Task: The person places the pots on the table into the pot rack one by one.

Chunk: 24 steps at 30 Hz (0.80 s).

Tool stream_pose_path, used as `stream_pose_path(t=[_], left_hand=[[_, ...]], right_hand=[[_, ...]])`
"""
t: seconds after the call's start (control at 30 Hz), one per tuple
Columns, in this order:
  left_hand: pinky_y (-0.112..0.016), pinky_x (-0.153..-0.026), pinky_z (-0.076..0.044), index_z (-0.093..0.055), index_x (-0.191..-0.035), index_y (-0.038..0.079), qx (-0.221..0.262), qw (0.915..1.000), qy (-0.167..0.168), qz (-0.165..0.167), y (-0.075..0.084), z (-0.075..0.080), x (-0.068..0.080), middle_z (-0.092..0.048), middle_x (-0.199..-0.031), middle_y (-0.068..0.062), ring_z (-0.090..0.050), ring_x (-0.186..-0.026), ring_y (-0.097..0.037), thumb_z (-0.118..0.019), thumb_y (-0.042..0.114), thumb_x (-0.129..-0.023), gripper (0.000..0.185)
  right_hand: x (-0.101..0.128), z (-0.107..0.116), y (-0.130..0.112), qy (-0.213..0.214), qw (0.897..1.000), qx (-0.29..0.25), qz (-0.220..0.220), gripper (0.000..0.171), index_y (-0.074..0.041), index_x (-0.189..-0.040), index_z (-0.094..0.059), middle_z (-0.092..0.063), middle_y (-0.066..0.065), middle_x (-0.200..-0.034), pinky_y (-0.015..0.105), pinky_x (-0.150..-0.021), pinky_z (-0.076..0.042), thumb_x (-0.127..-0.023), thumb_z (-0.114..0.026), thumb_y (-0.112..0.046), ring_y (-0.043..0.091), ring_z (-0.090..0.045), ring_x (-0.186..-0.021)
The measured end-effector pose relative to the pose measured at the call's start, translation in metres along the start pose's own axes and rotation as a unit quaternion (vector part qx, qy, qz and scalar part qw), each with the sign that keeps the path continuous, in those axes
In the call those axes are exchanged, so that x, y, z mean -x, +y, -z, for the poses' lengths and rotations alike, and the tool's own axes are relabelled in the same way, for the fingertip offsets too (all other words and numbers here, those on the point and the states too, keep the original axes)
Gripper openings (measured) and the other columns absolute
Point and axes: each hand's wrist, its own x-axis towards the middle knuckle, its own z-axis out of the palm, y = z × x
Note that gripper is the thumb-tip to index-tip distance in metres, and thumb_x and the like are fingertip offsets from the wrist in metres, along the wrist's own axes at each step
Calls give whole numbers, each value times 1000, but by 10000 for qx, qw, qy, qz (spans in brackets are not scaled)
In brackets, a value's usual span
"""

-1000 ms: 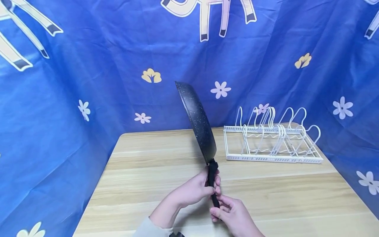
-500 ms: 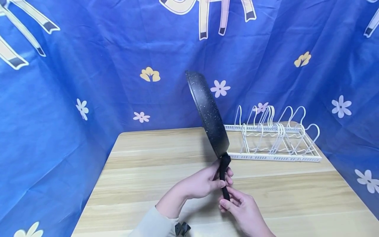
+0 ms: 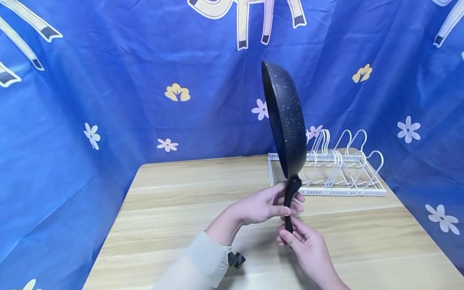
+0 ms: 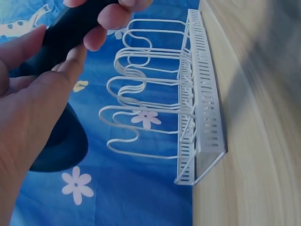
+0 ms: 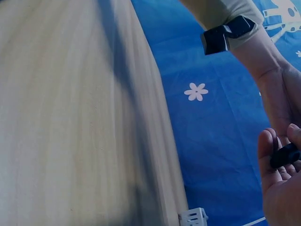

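Pan (image 3: 284, 125) has risen rightward, before rack (image 3: 337, 169).

Pan (image 3: 286, 125): black, speckled stone-look coating, slight sheen; handle (image 3: 290, 201) black, matt, looks like plastic. Rack (image 3: 337, 169): white coated wire loops, smooth, on a slotted white base with a mild gloss. Table (image 3: 174, 213): light wood-grain top, smooth, matt. Backdrop (image 3: 108, 100): blue cloth, creased, matt, printed flowers. Sleeve (image 3: 195, 266): beige soft fabric.
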Motion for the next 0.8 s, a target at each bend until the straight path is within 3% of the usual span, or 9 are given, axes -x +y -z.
stream_pose_path(t=[0.23, 0.43, 0.63, 0.8], left_hand=[[-29, -109, -60, -29, -170, 7, 239, 9992, -286, 126, 2, 4, -23, -53, -159, -30, -59, -145, -45, -60, -6, -104, 74], [-30, -110, -59, -36, -165, 2, 358, 9982, -463, 120, 1, 7, -38, -52, -159, -30, -57, -146, -46, -60, -6, -104, 66], [-29, -106, -61, -36, -165, 2, 408, 9971, -600, 230, -3, 11, -50, -53, -159, -30, -60, -146, -42, -61, -7, -104, 67], [-32, -113, -59, -32, -166, -1, 584, 9951, -739, 300, -11, 11, -58, -50, -161, -32, -54, -149, -47, -58, -10, -104, 68]], right_hand=[[-3, 4, -7, 482, 9986, -136, -147, 40, 12, -138, -63, -79, -3, -93, 27, -79, -68, -101, -72, 0, 8, -78, -81], [-7, 6, -8, 721, 9970, -207, -163, 38, 10, -137, -64, -80, 0, -94, 28, -78, -69, -101, -72, -1, 8, -78, -81], [-8, 10, -5, 871, 9953, -389, -163, 37, 8, -136, -65, -82, 3, -94, 28, -78, -69, -100, -72, 1, 9, -79, -82], [-10, 13, 1, 869, 9944, -571, -200, 38, 12, -137, -62, -82, -1, -94, 29, -78, -69, -101, -71, 2, 10, -80, -83]])
